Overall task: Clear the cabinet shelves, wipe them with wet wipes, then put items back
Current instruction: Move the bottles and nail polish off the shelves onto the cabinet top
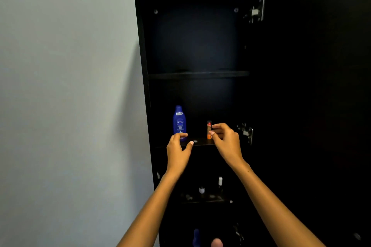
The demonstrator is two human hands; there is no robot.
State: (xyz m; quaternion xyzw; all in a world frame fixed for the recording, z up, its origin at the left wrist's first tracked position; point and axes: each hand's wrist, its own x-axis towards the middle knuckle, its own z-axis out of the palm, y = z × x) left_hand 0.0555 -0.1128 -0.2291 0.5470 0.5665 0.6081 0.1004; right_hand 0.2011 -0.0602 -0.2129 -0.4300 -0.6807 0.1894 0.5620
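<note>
While both hands reach into the matte black cabinet (140, 46), the left hand (177, 147) is spread beside the glossy blue bottle (179, 122); the right hand (225, 139) pinches a slim orange tube (209, 129) on the middle shelf (200, 142).

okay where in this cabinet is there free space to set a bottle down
The top shelf looks bare across its width. On the middle shelf, free room lies between the blue lotion bottle and the small orange bottle. The lower shelf is crowded with small bottles.
</note>
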